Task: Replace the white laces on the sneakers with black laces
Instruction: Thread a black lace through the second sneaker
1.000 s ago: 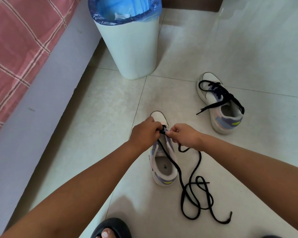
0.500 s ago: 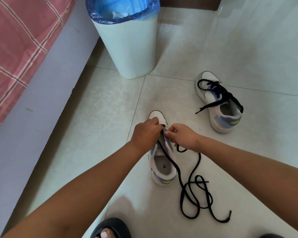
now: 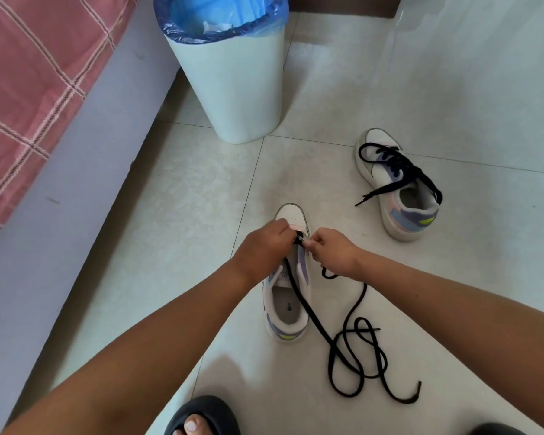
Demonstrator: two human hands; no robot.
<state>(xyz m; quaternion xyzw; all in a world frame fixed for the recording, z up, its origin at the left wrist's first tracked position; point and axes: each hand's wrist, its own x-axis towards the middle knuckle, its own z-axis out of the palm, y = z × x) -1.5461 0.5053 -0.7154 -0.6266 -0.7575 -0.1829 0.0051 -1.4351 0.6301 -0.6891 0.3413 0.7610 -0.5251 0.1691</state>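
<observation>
two sneakers (image 3: 287, 284) (image 3: 399, 189), two black laces (image 3: 352, 350) (image 3: 396, 166), one bin (image 3: 233, 89), two hands (image 3: 264, 249) (image 3: 333, 252)

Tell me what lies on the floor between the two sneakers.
Head view: bare tile between the near sneaker and the far sneaker, except the far one's loose black lace end.

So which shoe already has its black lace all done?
The far shoe beside the bin. The near shoe, under both hands, has most lace loose.

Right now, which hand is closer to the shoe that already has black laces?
Right. The right hand is on the side toward the laced shoe; the left hand is farther, across the near shoe.
</observation>
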